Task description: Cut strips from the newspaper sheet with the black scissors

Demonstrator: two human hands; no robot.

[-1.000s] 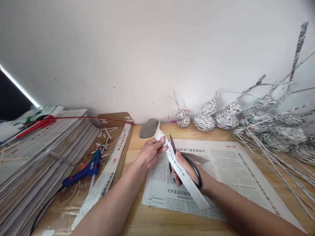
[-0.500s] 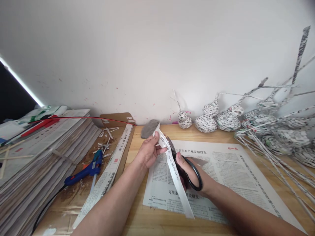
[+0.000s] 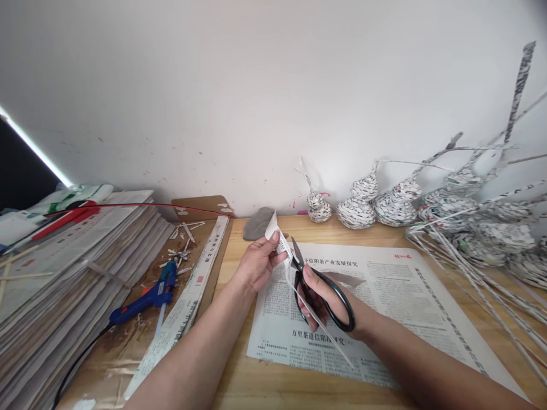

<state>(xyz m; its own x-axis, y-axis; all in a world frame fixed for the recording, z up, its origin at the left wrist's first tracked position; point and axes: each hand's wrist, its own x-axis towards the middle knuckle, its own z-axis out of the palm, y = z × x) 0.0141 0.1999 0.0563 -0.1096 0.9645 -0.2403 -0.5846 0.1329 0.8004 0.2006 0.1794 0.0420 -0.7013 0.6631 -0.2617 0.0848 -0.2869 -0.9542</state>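
One narrow white printed-paper strip (image 3: pixel 282 246), apparently not cut through, hangs from the left hand (image 3: pixel 256 265), fingers pinching; at three o'clock, the right hand (image 3: pixel 330 291) has fingers clamped on black-handled metal scissors (image 3: pixel 301 267).

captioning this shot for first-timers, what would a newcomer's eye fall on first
Probably the black-handled scissors in the right hand, blades apart, close to the printed paper strip pinched in the left hand, near the middle. Next come the woven, gourd-shaped pieces along the wall at right. On the left, a bright blue glue gun lies beside a thick paper stack.
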